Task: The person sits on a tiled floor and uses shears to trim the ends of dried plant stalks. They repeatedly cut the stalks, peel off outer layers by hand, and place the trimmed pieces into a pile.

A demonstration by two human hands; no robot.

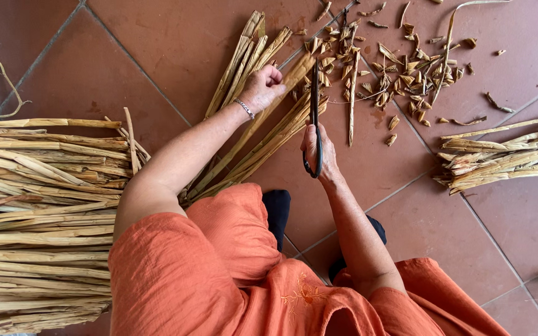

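In the head view, the person sits above a floor of reddish-brown tiles (175, 37) and wears an orange garment (219, 274).

The left hand (261, 87) is closed around a dried reed stalk (263, 115), near its upper end. This stalk lies diagonally, from the lower left up to the right, and its tip reaches the blades. A thin silver bracelet (244, 108) is on the left wrist.

The right hand (316, 149) is clamped on the dark handles of a pair of scissors (314, 106). The blades point away from the person, and they meet the tip of the held stalk. I cannot tell if the blades are parted or together.

Under and beside the held stalk there is a small bunch of reeds (263, 143), lying on the tiles in the same diagonal direction.

Beyond the scissors, many short cut pieces (400, 68) are scattered on the floor.

At the left side, a big pile of reeds (38, 218) lies almost horizontal, just beside the left arm. At the right side, well apart from the hands, there is a smaller bundle of reeds (505, 158).
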